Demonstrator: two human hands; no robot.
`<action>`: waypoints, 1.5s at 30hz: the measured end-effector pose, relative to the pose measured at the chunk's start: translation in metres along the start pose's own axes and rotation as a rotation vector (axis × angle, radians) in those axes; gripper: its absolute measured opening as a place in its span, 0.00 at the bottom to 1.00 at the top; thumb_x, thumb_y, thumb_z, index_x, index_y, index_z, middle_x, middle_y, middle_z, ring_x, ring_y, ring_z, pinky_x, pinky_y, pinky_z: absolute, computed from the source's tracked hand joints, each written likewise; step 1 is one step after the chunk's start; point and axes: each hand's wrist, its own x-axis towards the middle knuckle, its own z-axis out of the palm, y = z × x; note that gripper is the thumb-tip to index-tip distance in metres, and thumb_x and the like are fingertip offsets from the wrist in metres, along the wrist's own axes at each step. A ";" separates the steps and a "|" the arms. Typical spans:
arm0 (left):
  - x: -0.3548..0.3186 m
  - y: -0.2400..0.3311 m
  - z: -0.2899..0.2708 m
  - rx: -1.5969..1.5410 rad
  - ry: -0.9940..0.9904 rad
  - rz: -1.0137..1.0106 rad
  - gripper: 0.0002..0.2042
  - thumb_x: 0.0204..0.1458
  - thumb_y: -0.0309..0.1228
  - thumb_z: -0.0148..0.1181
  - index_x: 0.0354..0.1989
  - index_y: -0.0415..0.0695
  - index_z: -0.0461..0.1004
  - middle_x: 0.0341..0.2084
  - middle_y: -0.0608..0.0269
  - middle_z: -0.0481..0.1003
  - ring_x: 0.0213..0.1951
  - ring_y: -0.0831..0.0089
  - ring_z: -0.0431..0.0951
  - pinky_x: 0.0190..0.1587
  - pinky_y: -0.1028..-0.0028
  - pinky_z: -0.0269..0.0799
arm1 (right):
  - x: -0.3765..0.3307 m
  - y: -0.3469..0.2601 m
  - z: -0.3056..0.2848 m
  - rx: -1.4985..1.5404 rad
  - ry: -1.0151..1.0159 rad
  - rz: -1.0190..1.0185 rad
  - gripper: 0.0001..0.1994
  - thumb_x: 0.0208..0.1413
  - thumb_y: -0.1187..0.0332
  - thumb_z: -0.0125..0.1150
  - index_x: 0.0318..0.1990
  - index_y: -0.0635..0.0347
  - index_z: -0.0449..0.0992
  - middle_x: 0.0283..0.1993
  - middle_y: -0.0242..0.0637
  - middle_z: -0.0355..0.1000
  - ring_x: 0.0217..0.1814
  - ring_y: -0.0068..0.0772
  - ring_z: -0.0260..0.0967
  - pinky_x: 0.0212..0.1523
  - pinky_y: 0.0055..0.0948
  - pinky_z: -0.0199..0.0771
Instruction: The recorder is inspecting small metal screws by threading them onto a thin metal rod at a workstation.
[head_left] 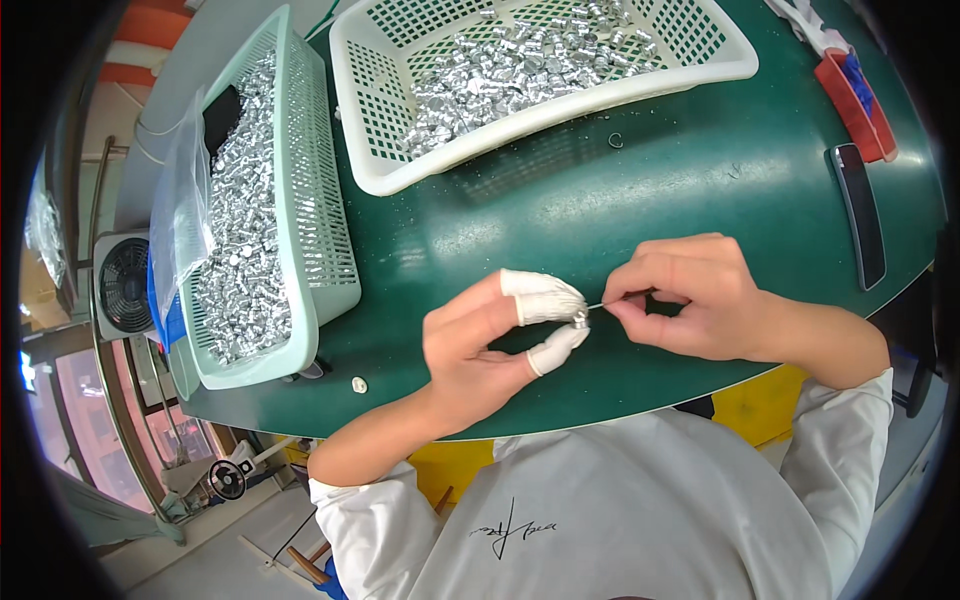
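A glossy green table [790, 205] catches pale glare across its top. At the left stand a grey box-shaped fan [125, 285] and, lower down, a smaller dark round fan [227, 480]. Pink-tinted panes [90, 395] glow behind metal rails; greyish cloth [110, 510] hangs below, above light grey floor [195, 555].

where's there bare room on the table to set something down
Widest: the green table between the white basket, the phone and the right hand. Smaller: between the pale green basket and the left hand. Crowded: the upper left, where both baskets stand close together.
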 end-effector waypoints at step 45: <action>0.007 -0.002 -0.014 0.237 -0.121 0.461 0.12 0.40 0.17 0.70 0.37 0.32 0.84 0.36 0.48 0.82 0.35 0.58 0.85 0.38 0.67 0.84 | 0.007 -0.009 -0.026 0.758 -0.333 0.779 0.04 0.58 0.82 0.64 0.40 0.70 0.81 0.30 0.33 0.79 0.27 0.16 0.73 0.27 0.17 0.72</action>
